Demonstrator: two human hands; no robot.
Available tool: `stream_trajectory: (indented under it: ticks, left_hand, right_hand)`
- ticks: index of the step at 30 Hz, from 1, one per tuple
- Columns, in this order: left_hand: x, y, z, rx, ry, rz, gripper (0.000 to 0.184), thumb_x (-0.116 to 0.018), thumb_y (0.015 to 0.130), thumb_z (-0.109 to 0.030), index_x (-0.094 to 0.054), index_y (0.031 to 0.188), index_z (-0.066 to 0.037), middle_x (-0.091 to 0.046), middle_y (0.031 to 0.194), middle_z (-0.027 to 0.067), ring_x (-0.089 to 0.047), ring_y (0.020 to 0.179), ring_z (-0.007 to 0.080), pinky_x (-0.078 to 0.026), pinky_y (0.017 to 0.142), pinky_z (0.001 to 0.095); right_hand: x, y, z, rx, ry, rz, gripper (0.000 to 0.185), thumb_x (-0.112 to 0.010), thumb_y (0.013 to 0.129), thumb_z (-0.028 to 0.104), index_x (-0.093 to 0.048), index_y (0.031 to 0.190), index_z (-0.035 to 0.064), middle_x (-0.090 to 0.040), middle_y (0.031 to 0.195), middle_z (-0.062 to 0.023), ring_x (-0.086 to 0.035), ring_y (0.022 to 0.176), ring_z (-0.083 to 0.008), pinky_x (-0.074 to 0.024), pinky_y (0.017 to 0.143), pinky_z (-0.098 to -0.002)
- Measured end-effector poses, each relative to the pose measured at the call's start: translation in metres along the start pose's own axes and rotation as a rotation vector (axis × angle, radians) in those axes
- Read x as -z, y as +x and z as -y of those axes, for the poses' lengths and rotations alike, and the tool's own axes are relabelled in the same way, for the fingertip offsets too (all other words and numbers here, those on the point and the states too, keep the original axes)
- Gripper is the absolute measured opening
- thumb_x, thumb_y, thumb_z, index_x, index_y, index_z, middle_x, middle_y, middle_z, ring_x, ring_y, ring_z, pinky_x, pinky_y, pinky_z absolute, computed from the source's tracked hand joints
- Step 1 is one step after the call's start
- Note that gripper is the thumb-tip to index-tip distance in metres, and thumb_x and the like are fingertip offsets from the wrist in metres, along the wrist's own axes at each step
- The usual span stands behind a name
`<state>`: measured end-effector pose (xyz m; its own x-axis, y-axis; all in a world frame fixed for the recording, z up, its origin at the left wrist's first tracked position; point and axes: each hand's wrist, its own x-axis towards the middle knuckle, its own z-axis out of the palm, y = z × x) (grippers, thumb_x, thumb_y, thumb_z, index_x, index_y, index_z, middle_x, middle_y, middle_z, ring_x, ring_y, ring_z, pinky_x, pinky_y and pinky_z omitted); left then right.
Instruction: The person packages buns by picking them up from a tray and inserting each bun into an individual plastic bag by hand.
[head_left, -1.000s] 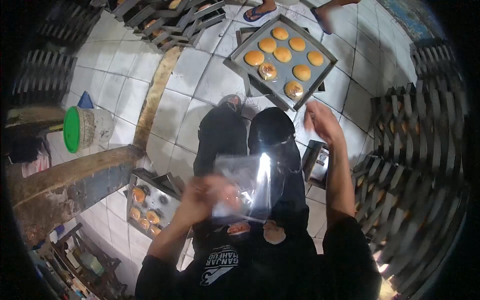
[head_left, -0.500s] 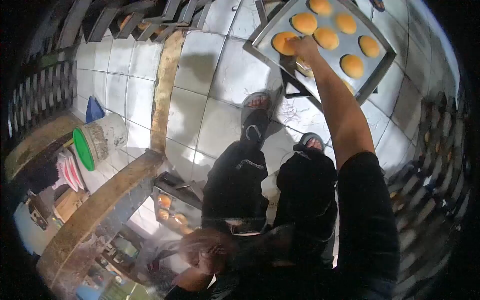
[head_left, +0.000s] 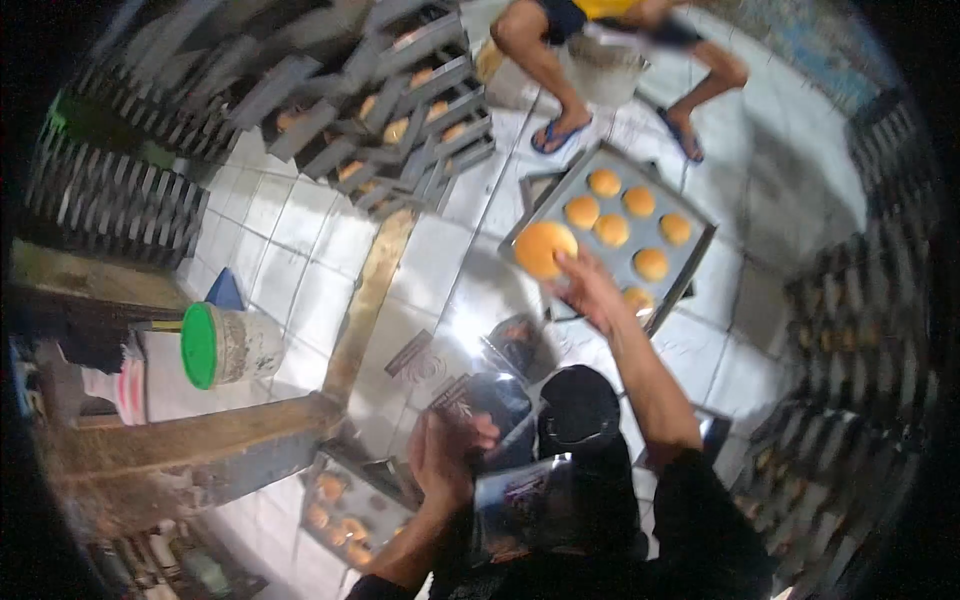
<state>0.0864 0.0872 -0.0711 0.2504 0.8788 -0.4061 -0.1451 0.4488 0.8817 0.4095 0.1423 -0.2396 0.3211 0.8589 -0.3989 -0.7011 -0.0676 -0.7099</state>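
A round golden bun (head_left: 543, 248) is gripped in my right hand (head_left: 590, 290), lifted above the near left corner of a metal baking tray (head_left: 612, 264). Several more buns (head_left: 610, 230) lie spaced out on that tray. Closer to my body, my left hand (head_left: 445, 460) is closed on a clear plastic bag (head_left: 418, 358) with dark printing, which spreads out ahead of the fingers. More clear printed plastic (head_left: 520, 500) rests over my lap.
Another person's legs (head_left: 570, 85) are beyond the tray. Stacked trays with bread (head_left: 400, 130) stand at upper left, more racks (head_left: 850, 370) at right. A bucket with a green lid (head_left: 230, 345) sits left. Another tray of bread (head_left: 350, 520) lies at lower left.
My right hand has raised a bun off the tray and drawn it nearer. My left hand has come forward with the plastic bag. The view has tilted up, bringing another person into sight.
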Motion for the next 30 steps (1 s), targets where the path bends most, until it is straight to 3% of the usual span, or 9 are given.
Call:
stream_trajectory:
  ticks: [2, 3, 6, 10, 12, 17, 21, 25, 30]
  left_hand:
    - [-0.02, 0.001, -0.018, 0.074, -0.102, -0.092, 0.038, -0.046, 0.107, -0.035, -0.056, 0.116, 0.001, -0.068, 0.122, 0.0217, -0.071, 0.101, 0.0335, -0.058, 0.079, 0.0432]
    - [-0.016, 0.006, -0.022, 0.09, -0.172, -0.021, 0.036, -0.05, 0.106, -0.033, -0.056, 0.117, 0.0, -0.067, 0.126, 0.0194, -0.07, 0.103, 0.0335, -0.057, 0.081, 0.0442]
    - [-0.006, 0.039, 0.006, 0.151, -0.385, 0.084, 0.033, -0.061, 0.102, -0.029, -0.056, 0.118, -0.001, -0.067, 0.124, 0.0177, -0.069, 0.105, 0.0326, -0.058, 0.083, 0.0443]
    - [-0.023, 0.009, -0.008, 0.249, -0.429, 0.227, 0.032, -0.071, 0.095, -0.023, -0.057, 0.116, -0.002, -0.068, 0.117, 0.0173, -0.069, 0.105, 0.0274, -0.059, 0.082, 0.0418]
    - [-0.042, -0.024, -0.016, 0.225, -0.421, 0.281, 0.035, -0.062, 0.1, -0.034, -0.058, 0.12, -0.005, -0.069, 0.115, 0.0131, -0.068, 0.103, 0.0232, -0.058, 0.083, 0.0396]
    - [-0.024, -0.072, -0.031, 0.277, -0.414, 0.404, 0.035, -0.056, 0.101, -0.038, -0.064, 0.118, -0.009, -0.069, 0.118, 0.0039, -0.067, 0.104, 0.0183, -0.056, 0.085, 0.0404]
    - [0.041, -0.031, -0.023, 0.363, -0.597, 0.515, 0.04, -0.047, 0.104, -0.035, -0.062, 0.121, -0.002, -0.068, 0.121, 0.016, -0.065, 0.114, 0.0285, -0.051, 0.101, 0.0433]
    - [0.035, -0.066, -0.039, 0.464, -0.516, 0.249, 0.042, -0.044, 0.105, -0.038, -0.063, 0.121, -0.004, -0.068, 0.121, 0.0129, -0.065, 0.113, 0.0264, -0.052, 0.1, 0.0423]
    - [0.03, -0.05, -0.017, 0.293, -0.638, 0.358, 0.04, -0.051, 0.102, -0.041, -0.065, 0.117, -0.007, -0.07, 0.115, 0.0098, -0.066, 0.108, 0.0261, -0.052, 0.098, 0.0417]
  right_hand:
    - [-0.041, -0.087, 0.036, 0.056, 0.206, 0.191, 0.053, -0.07, 0.096, 0.019, -0.047, 0.142, 0.0056, -0.057, 0.139, -0.0105, -0.057, 0.129, -0.0301, -0.0517, 0.104, -0.0606]
    - [-0.06, -0.13, 0.051, 0.043, 0.161, 0.163, 0.052, -0.067, 0.096, 0.008, -0.041, 0.14, 0.0005, -0.053, 0.137, -0.0138, -0.058, 0.125, -0.0284, -0.0533, 0.105, -0.0538]
    - [-0.128, -0.263, 0.07, 0.253, -0.51, 0.077, 0.054, -0.079, 0.088, 0.011, -0.052, 0.134, 0.0042, -0.065, 0.122, -0.0059, -0.062, 0.116, -0.018, -0.0508, 0.098, -0.0345]
    - [-0.137, -0.322, 0.015, 1.128, -1.253, 0.227, 0.047, -0.08, 0.071, 0.001, -0.064, 0.116, 0.0034, -0.061, 0.118, -0.0205, -0.063, 0.109, -0.039, -0.0523, 0.096, -0.0435]
    - [-0.125, -0.313, 0.012, 1.287, -1.381, 0.033, 0.05, -0.074, 0.065, -0.006, -0.065, 0.114, 0.0019, -0.062, 0.116, -0.0201, -0.062, 0.109, -0.041, -0.053, 0.094, -0.0463]
    - [-0.176, -0.346, 0.021, 1.231, -1.404, -0.024, 0.048, -0.072, 0.066, -0.005, -0.065, 0.113, 0.003, -0.063, 0.118, -0.0183, -0.06, 0.115, -0.0397, -0.0457, 0.103, -0.052]
    - [-0.185, -0.339, -0.009, 1.062, -1.265, 0.448, 0.048, -0.072, 0.067, -0.004, -0.066, 0.114, 0.0049, -0.065, 0.119, -0.0155, -0.06, 0.119, -0.0363, -0.041, 0.108, -0.0569]
    - [-0.184, -0.32, -0.014, 1.188, -1.222, 0.459, 0.044, -0.075, 0.069, 0.0, -0.067, 0.113, 0.0046, -0.066, 0.12, -0.0132, -0.063, 0.116, -0.0339, -0.0381, 0.113, -0.0546]
    - [-0.199, -0.329, -0.005, 1.039, -1.468, 0.396, 0.053, -0.07, 0.074, 0.001, -0.061, 0.126, 0.0041, -0.061, 0.132, -0.0163, -0.054, 0.132, -0.0347, -0.031, 0.117, -0.0569]
